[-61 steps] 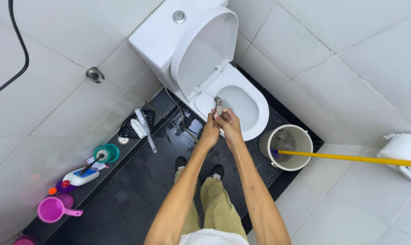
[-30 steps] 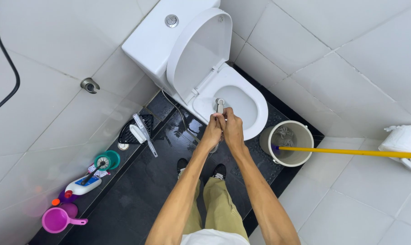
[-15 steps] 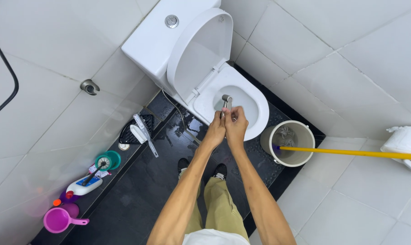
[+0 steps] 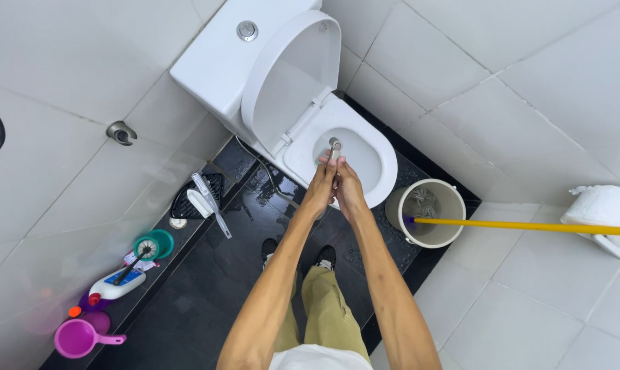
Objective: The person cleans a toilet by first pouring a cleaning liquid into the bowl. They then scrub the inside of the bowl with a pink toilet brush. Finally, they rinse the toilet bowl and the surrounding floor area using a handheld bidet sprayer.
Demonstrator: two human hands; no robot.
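Both my hands are stretched out together over the white toilet (image 4: 375,161), whose lid stands up against the cistern. My left hand (image 4: 321,186) and my right hand (image 4: 349,192) are pressed side by side and grip a small metal spray nozzle (image 4: 335,144). The nozzle's head sticks out above my fingertips, over the bowl. A thin hose (image 4: 272,179) runs along the toilet's left side toward my hands. My shoes (image 4: 326,256) stand on the dark wet floor just before the bowl.
A beige bucket (image 4: 454,233) with a mop head stands right of the toilet, its yellow pole (image 4: 529,226) running right. A toilet paper roll (image 4: 601,205) hangs on the right wall. On the left ledge are a brush (image 4: 207,204), a cleaner bottle (image 4: 118,284) and a pink scoop (image 4: 77,338).
My hands with the nozzle have moved a little further out over the bowl, and my view has shifted slightly.
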